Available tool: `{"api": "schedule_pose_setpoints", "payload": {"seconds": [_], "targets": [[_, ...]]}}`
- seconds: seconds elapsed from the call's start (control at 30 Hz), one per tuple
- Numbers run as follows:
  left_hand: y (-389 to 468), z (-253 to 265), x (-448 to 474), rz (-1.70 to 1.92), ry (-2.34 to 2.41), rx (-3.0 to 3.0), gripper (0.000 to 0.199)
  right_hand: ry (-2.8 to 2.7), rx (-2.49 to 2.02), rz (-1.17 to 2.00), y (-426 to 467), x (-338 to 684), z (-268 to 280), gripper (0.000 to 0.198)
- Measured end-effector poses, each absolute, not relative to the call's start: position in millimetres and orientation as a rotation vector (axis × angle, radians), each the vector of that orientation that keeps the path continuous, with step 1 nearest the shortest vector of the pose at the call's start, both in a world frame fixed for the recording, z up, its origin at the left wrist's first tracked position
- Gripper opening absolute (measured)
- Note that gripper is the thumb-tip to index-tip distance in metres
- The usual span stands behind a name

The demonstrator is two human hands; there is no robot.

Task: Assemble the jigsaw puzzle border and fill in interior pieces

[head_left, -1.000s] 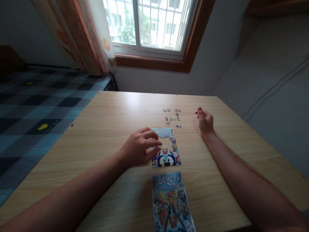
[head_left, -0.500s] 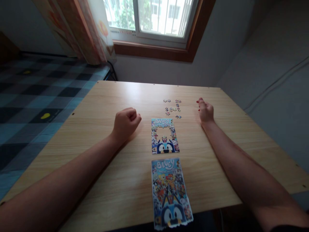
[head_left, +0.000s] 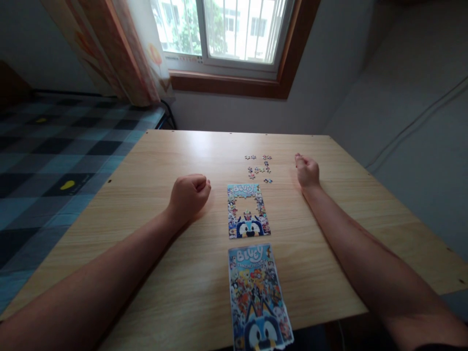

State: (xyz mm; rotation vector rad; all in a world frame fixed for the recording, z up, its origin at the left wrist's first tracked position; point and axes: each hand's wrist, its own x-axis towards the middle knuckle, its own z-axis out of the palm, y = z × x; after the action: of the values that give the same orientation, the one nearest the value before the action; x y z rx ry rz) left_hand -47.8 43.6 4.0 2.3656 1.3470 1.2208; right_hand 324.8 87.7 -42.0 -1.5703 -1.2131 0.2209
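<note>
My left hand (head_left: 189,199) rests on the table as a closed fist, with no object showing in it. To its right lies a partly assembled jigsaw puzzle (head_left: 250,228), a Bluey picture with a gap in its middle. Loose puzzle pieces (head_left: 268,181) are spread beyond the puzzle's top edge, several of them. My right hand (head_left: 307,171) is curled into a fist to the right of those pieces, apart from them. Nearest to me is a printed Bluey reference picture (head_left: 256,292) with a ragged lower edge.
The wooden table (head_left: 204,278) carries all of this. Beyond it are a wall and a barred window (head_left: 248,29). A bed with a checked cover (head_left: 66,165) stands to the left beside a curtain (head_left: 109,48). A cable (head_left: 409,124) runs along the right wall.
My right hand's fingers have curled in more tightly. The whole view has tilted up slightly, so things sit a little lower. The puzzle and pieces keep their places on the table.
</note>
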Motion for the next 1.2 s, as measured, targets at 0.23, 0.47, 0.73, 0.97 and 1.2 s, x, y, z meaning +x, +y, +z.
{"api": "schedule_pose_setpoints", "payload": {"seconds": [0.23,0.47,0.73,0.97,1.2], "targets": [[43,1,-48,0.943,1.252,2.612,0.035,-1.11,-1.683,0.124,97,320,-49,0.026],[45,-1,-49,0.801,1.307,2.588,0.034,-1.139,-1.777,0.149,122,324,-49,0.028],[47,1,-50,0.81,1.346,2.486,0.037,-1.581,-1.588,0.168,125,307,-35,0.034],[48,-1,-50,0.808,1.307,2.466,0.038,-2.089,-1.729,-0.013,111,295,-30,0.052],[47,-2,-50,0.782,1.299,2.476,0.038,-2.055,-1.906,-0.117,106,297,-16,0.026]]}}
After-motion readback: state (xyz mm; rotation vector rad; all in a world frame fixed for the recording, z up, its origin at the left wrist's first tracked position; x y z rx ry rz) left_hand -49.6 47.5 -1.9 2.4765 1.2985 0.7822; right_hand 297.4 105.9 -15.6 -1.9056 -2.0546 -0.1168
